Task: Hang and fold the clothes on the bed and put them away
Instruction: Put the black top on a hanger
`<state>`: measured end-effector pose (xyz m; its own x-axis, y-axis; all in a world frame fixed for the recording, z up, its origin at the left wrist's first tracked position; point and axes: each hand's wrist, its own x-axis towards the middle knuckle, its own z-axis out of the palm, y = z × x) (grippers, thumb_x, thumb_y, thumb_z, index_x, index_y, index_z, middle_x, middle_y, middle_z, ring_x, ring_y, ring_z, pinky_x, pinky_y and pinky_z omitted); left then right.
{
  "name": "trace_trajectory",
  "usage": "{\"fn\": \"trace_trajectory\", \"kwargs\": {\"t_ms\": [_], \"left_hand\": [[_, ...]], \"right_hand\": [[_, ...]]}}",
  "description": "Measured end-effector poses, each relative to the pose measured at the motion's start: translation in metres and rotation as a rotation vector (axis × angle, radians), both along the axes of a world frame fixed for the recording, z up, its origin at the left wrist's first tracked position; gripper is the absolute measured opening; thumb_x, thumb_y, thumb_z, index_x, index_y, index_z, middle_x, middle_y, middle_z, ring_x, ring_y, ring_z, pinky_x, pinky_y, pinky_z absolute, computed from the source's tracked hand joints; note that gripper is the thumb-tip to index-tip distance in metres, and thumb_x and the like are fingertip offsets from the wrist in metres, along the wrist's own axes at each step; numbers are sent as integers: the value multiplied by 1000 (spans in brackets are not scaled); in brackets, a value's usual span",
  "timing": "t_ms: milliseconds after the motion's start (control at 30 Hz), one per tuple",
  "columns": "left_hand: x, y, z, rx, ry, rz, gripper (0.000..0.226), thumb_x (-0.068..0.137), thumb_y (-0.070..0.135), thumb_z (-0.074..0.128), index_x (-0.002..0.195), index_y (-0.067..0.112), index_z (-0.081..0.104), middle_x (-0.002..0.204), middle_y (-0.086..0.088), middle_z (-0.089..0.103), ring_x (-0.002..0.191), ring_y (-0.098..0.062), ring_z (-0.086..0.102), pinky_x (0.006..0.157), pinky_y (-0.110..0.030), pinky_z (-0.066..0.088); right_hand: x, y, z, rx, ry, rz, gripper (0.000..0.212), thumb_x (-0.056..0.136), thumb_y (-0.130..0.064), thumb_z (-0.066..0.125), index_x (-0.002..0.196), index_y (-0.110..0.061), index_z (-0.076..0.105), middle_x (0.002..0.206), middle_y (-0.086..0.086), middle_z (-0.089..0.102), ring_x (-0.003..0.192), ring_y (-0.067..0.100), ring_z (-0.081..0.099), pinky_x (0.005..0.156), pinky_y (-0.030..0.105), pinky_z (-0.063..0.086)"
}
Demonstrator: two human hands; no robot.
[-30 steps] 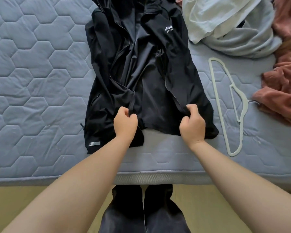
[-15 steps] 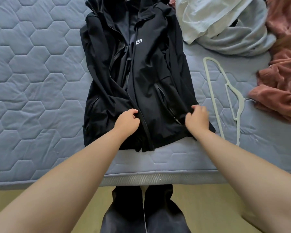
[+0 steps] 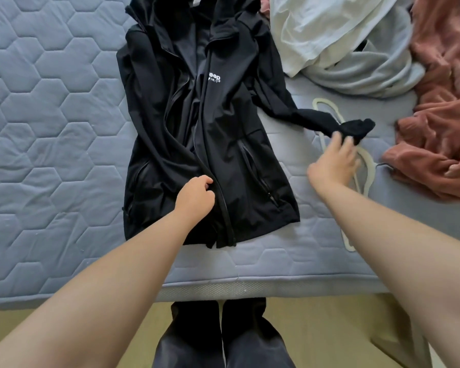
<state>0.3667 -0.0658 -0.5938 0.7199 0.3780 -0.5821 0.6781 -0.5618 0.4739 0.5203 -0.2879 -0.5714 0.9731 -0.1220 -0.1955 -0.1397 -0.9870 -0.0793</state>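
I am watching the left hand (image 3: 197, 196) pinching the front edge of the black jacket (image 3: 215, 144) lying flat on the bed (image 3: 51, 128), with the right hand (image 3: 332, 162) touching its sleeve (image 3: 311, 117) with outstretched fingers, and I am judging that the sleeve wants drawing straight off the hanger (image 3: 370, 171).

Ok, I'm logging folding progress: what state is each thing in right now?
black jacket: laid flat, unzipped, one sleeve stretched over the hanger
hanger: lying flat, empty, partly under sleeve
pale garments: crumpled heap
pink garment: crumpled
left hand: gripping jacket's front edge
right hand: fingers extended at cuff, blurred
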Motion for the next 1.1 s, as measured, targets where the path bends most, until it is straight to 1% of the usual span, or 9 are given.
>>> {"fn": "trace_trajectory", "kwargs": {"t_ms": [167, 333, 467, 567, 667, 867, 1000, 1033, 1100], "left_hand": [[18, 18, -1, 186, -134, -14, 47, 91, 10, 51, 137, 17, 47, 146, -6, 37, 134, -24, 35, 109, -39, 36], [43, 66, -15, 487, -24, -257, 66, 98, 29, 46, 153, 28, 8, 161, -6, 1, 147, -29, 0, 117, -47, 11], [77, 102, -29, 500, -46, -248, 72, 100, 30, 42, 152, 27, -8, 161, -6, -9, 147, -27, -9, 117, -51, 7], [117, 108, -30, 436, -151, -115, 75, 98, 26, 46, 152, 24, -6, 161, -6, -7, 148, -25, -3, 117, -48, 10], [153, 120, -31, 310, -208, 54, 80, 94, 21, 53, 153, 20, -2, 161, -6, 4, 144, -25, 22, 114, -42, 25], [215, 147, -16, 65, -341, 415, 77, 90, 40, 60, 150, 15, 19, 146, -6, 36, 129, -24, 42, 94, -31, 38], [252, 176, -17, -291, -306, 942, 33, 85, 37, 64, 108, 15, 56, 108, -3, 59, 97, -24, 60, 90, -31, 48], [256, 183, -16, -279, -320, 972, 17, 88, 30, 62, 85, 15, 54, 91, -2, 59, 88, -23, 62, 88, -33, 50], [256, 190, -8, -164, -353, 902, 36, 95, 19, 54, 63, 22, 38, 70, 6, 46, 67, -9, 52, 79, -26, 45]], "right_hand": [[-22, 56, -15, -20, 279, 485, 72, 88, -16, 53, 150, -15, 15, 158, 15, 3, 146, 30, 6, 118, 43, 14], [-17, 112, -25, -11, 263, 745, 74, 93, -17, 45, 153, -24, 1, 159, 10, -8, 147, 30, -2, 119, 46, 9], [14, 162, -31, -47, 190, 942, 66, 99, -28, 36, 152, -29, -2, 160, 7, -13, 147, 29, -8, 118, 51, 3], [45, 200, -46, -75, 188, 855, 65, 100, -47, 29, 152, -28, -4, 159, 8, -13, 147, 28, -11, 116, 53, -1], [76, 205, -72, -119, 407, 588, 91, 89, -65, 41, 151, -25, -11, 159, 8, -16, 147, 25, -12, 114, 56, 2], [99, 197, -93, -107, 527, 610, 112, 79, -67, 58, 150, -23, -17, 157, 10, -21, 146, 25, -13, 116, 54, 10], [106, 200, -95, -118, 558, 612, 115, 77, -66, 61, 150, -22, -16, 156, 12, -23, 146, 27, -16, 116, 55, 12], [108, 200, -96, -106, 562, 612, 115, 76, -65, 62, 150, -22, -15, 156, 11, -24, 146, 26, -17, 116, 55, 13], [113, 199, -97, -74, 573, 615, 114, 76, -64, 64, 151, -23, -11, 156, 10, -24, 145, 25, -17, 117, 54, 13]]}}
